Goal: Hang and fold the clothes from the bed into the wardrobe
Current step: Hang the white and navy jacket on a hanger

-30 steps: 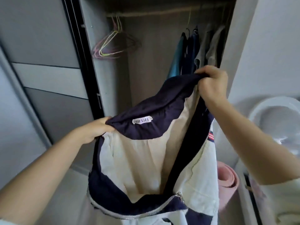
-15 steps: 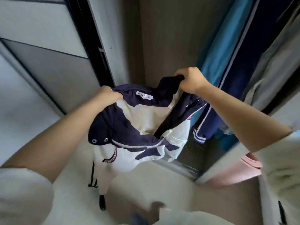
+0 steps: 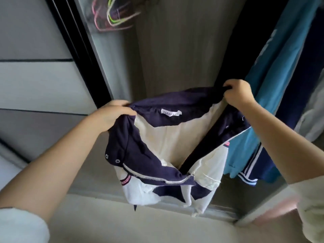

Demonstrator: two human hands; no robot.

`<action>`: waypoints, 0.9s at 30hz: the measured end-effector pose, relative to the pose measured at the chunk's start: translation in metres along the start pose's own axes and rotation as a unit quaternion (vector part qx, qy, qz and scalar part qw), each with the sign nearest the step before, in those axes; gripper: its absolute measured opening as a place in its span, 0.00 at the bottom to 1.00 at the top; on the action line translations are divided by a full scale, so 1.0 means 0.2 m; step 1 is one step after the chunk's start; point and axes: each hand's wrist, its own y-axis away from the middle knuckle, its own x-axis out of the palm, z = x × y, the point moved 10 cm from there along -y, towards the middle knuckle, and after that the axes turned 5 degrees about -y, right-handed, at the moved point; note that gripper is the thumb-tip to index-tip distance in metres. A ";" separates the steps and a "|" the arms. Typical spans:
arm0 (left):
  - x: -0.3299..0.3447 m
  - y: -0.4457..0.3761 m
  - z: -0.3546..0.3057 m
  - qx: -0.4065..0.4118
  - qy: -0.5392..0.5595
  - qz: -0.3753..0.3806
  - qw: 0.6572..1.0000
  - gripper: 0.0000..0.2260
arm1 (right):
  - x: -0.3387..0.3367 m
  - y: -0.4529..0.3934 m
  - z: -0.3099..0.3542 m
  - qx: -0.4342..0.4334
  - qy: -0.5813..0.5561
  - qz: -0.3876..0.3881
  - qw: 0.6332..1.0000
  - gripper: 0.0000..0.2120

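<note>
Two hands, left [image 3: 112, 114] and right [image 3: 238, 95], are gripping one navy-and-cream jacket [image 3: 168, 148] at an open wardrobe [image 3: 175, 50]. One bunch of wire hangers [image 3: 112, 16], too tangled to count, is hanging beside at least three garments [image 3: 273, 95].

Your fingertips hidden in the jacket [image 3: 168, 146] collar, hangers [image 3: 112, 14] cut by the top edge, label [image 3: 171, 112] text too blurred to read
</note>
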 end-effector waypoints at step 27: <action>-0.52 -0.45 -0.66 0.163 -0.199 -0.270 0.928 0.20 | 0.17 -0.55 0.25 -0.035 -0.018 -0.010 0.999 0.14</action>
